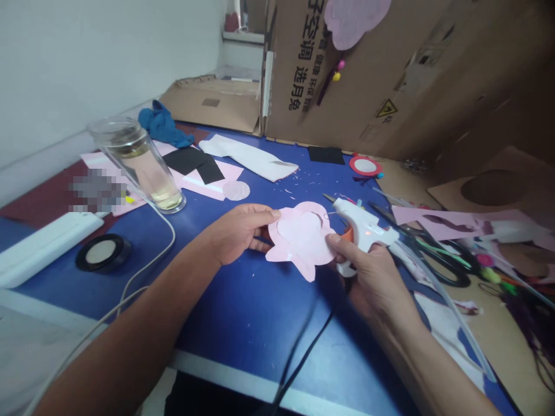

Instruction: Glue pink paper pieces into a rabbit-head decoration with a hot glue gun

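Note:
A pink paper cutout (pixel 299 237) with a wavy, flower-like outline is held above the blue table, with a paler round piece on its face. My left hand (pixel 245 231) pinches its left edge between thumb and fingers. My right hand (pixel 368 271) is wrapped round a white hot glue gun (pixel 362 222) with an orange trigger, and its thumb touches the cutout's right edge. The gun's nozzle lies just beyond the cutout's upper right side. From the gun a black cord runs down toward the table's front edge.
A glass jar (pixel 145 167) with pale liquid stands at left, near black tape (pixel 103 252) and a white cable (pixel 173 231). Black-handled scissors (pixel 446 260) and pink paper scraps (pixel 472 225) lie at right. A big cardboard box (pixel 347 98) stands behind, with black paper (pixel 326 155) before it.

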### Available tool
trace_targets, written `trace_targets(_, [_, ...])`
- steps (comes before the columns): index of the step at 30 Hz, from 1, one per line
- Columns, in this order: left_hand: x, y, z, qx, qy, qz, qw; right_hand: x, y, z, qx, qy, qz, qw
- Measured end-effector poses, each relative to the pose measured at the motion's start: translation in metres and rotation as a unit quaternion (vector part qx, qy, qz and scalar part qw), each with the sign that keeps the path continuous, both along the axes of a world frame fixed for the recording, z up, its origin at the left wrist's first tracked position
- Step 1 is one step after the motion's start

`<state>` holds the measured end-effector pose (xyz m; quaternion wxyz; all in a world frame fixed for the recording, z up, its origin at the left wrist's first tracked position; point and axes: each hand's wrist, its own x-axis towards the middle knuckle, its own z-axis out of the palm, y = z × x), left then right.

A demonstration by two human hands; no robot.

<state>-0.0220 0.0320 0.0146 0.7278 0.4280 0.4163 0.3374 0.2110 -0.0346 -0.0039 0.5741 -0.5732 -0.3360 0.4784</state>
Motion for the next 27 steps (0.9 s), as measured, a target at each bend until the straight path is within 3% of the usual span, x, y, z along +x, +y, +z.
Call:
trace_targets(17, [-0.0011, -0.0006, 0.0041, 0.007, 0.025, 0.002, 1.0, -0.0015, 0.0011, -0.0001, -0.011, 0.021, -0.012, 1.0])
trace_targets(27, [0.0002, -0.004, 0.003, 0.031, 0.102, -0.051, 0.993, -0.0037, 0.0015, 0.0001, -0.01, 0.031, -0.028, 0.999])
